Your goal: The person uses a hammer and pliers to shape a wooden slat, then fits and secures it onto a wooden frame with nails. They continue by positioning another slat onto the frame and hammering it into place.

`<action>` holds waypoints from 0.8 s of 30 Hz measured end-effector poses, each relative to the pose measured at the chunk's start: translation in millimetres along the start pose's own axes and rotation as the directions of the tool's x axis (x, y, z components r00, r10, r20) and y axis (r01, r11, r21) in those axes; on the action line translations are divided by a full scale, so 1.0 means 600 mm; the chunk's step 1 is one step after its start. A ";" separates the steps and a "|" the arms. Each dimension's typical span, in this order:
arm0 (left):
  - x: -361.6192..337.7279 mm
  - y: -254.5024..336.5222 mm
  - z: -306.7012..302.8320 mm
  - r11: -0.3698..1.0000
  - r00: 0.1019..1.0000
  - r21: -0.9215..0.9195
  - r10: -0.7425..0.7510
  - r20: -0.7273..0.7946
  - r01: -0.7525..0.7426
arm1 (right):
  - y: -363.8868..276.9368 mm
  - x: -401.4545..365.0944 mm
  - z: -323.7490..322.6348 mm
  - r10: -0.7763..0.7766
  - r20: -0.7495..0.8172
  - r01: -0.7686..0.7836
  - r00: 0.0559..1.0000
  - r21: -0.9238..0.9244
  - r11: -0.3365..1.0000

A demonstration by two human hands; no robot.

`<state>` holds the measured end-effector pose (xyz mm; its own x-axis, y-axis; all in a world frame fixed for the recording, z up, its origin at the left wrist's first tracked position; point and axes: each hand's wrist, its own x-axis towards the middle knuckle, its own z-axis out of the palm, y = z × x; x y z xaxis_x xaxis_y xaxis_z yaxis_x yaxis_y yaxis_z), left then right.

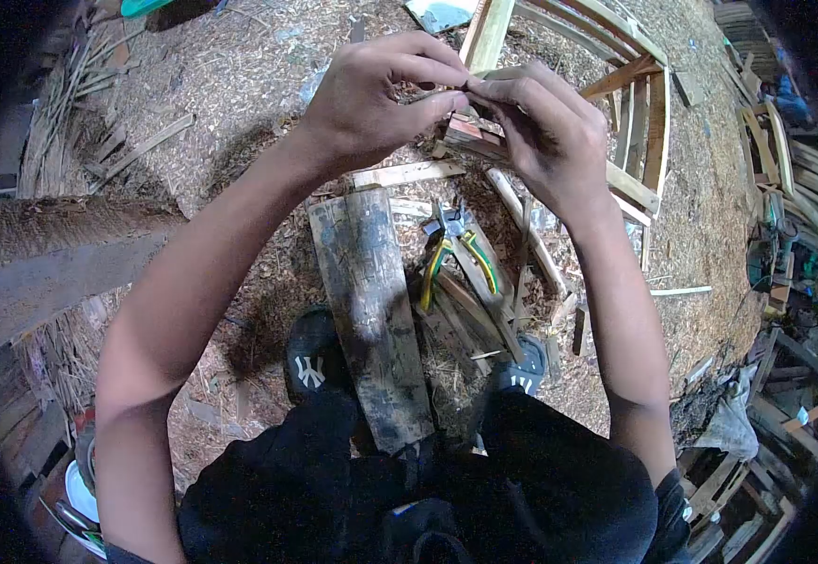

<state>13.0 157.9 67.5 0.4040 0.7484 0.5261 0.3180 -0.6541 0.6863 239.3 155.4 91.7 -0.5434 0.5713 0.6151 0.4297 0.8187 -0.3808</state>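
Head view: the left hand (pixel 381 94) and the right hand (pixel 541 132) meet. Their fingers are pinched shut on a small thin piece (pixel 466 87), too tiny to tell what it is. Under the hands, wood shavings cover the floor (pixel 240 85). A dark plank (pixel 371 301) and pliers (pixel 451 254) lie there. A wooden frame (pixel 649 122) sits behind the right hand, with scrap wood (pixel 785 160) piled farther right.

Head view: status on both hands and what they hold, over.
Left hand and right hand pinch a small piece, too small to identify. Pliers lie below, untouched. Wooden frame beyond hands.
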 end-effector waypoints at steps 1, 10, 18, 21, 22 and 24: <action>-0.001 -0.003 0.001 1.000 1.000 0.000 0.000 0.000 0.000 | 0.000 -0.001 0.001 0.000 0.000 0.000 1.000 0.000 1.000; 0.002 -0.001 0.006 0.997 0.999 -0.065 -0.032 -0.032 0.030 | 0.002 0.000 0.004 -0.015 -0.054 0.017 0.998 0.030 0.999; 0.008 -0.006 0.008 0.993 0.999 -0.114 0.022 -0.037 -0.026 | 0.008 0.000 0.007 -0.016 -0.105 0.017 0.994 0.007 1.000; 0.005 -0.003 0.007 0.992 1.000 -0.125 -0.010 -0.020 0.008 | 0.002 0.000 0.007 0.000 -0.112 0.001 0.994 0.006 1.000; 0.005 -0.003 0.006 0.992 1.000 -0.126 -0.008 -0.016 0.006 | 0.002 -0.001 0.007 0.003 -0.116 -0.003 0.993 0.005 1.000; 0.006 -0.005 0.007 0.990 1.000 -0.140 0.002 -0.008 -0.003 | 0.004 -0.001 0.005 0.001 -0.106 -0.001 0.994 0.001 1.000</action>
<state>17.0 162.3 65.5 0.3977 0.7481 0.5312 0.1936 -0.6343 0.7484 238.3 156.9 88.2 -0.4633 0.5632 0.6842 0.4300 0.8180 -0.3821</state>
